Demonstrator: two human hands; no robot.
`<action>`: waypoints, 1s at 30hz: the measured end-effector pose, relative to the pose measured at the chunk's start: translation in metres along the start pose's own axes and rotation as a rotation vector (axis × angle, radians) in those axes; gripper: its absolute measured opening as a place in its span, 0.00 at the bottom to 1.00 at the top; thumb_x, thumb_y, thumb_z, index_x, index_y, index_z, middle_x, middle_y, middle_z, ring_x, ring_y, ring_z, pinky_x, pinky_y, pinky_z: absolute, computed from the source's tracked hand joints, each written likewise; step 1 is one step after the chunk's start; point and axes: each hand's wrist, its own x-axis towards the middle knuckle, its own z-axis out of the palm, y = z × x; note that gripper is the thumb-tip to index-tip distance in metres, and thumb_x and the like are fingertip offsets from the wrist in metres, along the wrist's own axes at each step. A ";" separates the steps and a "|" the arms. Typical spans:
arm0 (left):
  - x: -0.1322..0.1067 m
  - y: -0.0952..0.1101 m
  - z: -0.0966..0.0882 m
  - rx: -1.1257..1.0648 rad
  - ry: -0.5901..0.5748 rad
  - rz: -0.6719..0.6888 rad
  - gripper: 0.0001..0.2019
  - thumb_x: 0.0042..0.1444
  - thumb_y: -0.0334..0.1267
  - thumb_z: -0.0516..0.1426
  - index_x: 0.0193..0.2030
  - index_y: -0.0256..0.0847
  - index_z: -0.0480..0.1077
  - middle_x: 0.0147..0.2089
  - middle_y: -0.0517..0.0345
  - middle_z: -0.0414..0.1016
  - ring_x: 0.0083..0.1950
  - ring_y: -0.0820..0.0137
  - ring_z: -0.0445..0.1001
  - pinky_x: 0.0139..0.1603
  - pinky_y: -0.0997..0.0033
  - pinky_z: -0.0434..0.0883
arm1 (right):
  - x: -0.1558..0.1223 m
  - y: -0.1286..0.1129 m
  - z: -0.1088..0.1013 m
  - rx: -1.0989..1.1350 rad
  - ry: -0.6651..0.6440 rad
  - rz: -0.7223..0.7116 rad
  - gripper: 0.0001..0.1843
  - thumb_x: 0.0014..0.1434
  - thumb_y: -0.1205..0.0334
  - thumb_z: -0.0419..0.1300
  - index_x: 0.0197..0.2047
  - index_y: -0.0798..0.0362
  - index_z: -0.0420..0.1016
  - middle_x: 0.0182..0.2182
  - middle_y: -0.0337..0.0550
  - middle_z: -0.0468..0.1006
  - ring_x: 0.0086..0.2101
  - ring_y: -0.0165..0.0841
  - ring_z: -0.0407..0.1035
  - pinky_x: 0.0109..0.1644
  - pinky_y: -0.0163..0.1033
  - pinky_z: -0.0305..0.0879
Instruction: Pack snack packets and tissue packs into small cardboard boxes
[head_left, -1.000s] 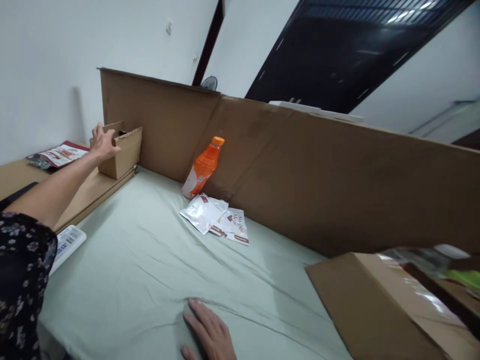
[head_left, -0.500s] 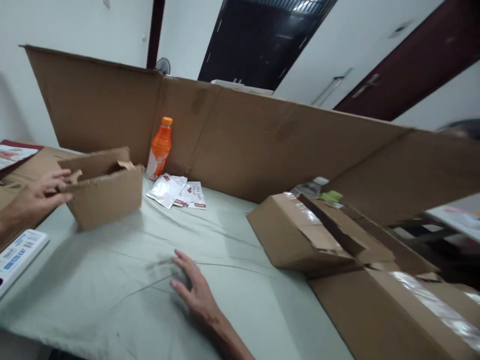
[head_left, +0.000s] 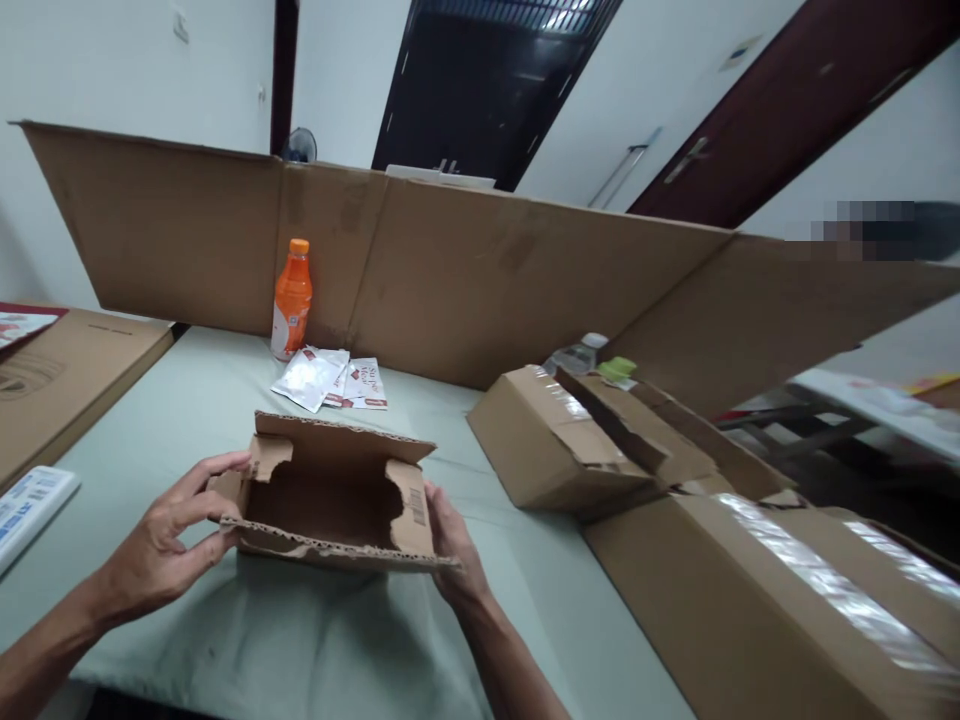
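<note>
A small open cardboard box (head_left: 330, 500) with torn flaps rests on the pale green sheet (head_left: 225, 400) right in front of me. My left hand (head_left: 161, 535) grips its left end, fingers curled round the flap. My right hand (head_left: 450, 540) presses against its right end, fingers closed on the side wall. The box's open top faces me and its inside looks empty.
An orange bottle (head_left: 292, 300) stands against a long cardboard wall (head_left: 450, 270) at the back, with white sachets (head_left: 330, 378) beside it. Larger taped boxes (head_left: 592, 450) lie to the right. A flat carton (head_left: 60, 370) and a white remote (head_left: 30, 500) are on the left.
The small box has come from the left side to the middle in front of me. My right hand has left the sheet and taken the box's right end.
</note>
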 end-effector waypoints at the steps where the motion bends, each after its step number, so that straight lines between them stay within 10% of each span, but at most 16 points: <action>1: -0.002 -0.002 0.004 0.012 0.045 0.012 0.10 0.66 0.34 0.55 0.38 0.47 0.78 0.70 0.51 0.69 0.68 0.58 0.73 0.61 0.62 0.77 | 0.009 -0.004 -0.005 -0.097 -0.001 -0.016 0.38 0.62 0.26 0.51 0.50 0.51 0.81 0.46 0.51 0.85 0.47 0.48 0.79 0.52 0.53 0.77; 9: -0.014 -0.001 0.058 -0.030 0.426 -0.001 0.16 0.61 0.27 0.55 0.48 0.54 0.75 0.79 0.61 0.53 0.74 0.51 0.62 0.64 0.42 0.76 | 0.180 -0.013 0.024 -0.555 0.058 -0.008 0.27 0.52 0.43 0.67 0.47 0.55 0.79 0.45 0.51 0.84 0.48 0.45 0.75 0.54 0.48 0.71; 16: -0.038 -0.027 0.078 0.006 0.457 -0.076 0.30 0.49 0.33 0.57 0.56 0.67 0.78 0.76 0.61 0.60 0.66 0.41 0.72 0.54 0.36 0.80 | 0.286 0.019 0.085 -0.665 0.126 0.047 0.29 0.44 0.55 0.73 0.48 0.55 0.73 0.50 0.60 0.81 0.53 0.51 0.73 0.58 0.52 0.65; 20: -0.048 -0.038 0.075 0.087 0.377 -0.235 0.46 0.34 0.34 0.62 0.61 0.83 0.70 0.74 0.79 0.63 0.57 0.37 0.78 0.42 0.43 0.84 | 0.294 0.027 0.101 -0.593 0.122 0.037 0.26 0.45 0.59 0.68 0.49 0.54 0.72 0.46 0.53 0.82 0.49 0.45 0.74 0.52 0.45 0.69; 23: -0.044 -0.029 0.074 0.023 0.426 -0.185 0.35 0.41 0.35 0.61 0.56 0.75 0.77 0.75 0.70 0.62 0.62 0.37 0.75 0.48 0.37 0.82 | 0.274 0.014 0.092 -0.518 0.064 0.008 0.18 0.48 0.58 0.63 0.42 0.56 0.73 0.36 0.46 0.81 0.38 0.38 0.74 0.41 0.40 0.70; 30: -0.027 -0.011 0.068 -0.025 0.438 -0.033 0.16 0.61 0.29 0.55 0.50 0.54 0.76 0.76 0.56 0.60 0.69 0.49 0.69 0.60 0.41 0.78 | 0.180 -0.091 -0.021 -0.597 -0.117 -0.112 0.15 0.44 0.50 0.65 0.28 0.53 0.75 0.22 0.35 0.71 0.25 0.30 0.61 0.29 0.34 0.56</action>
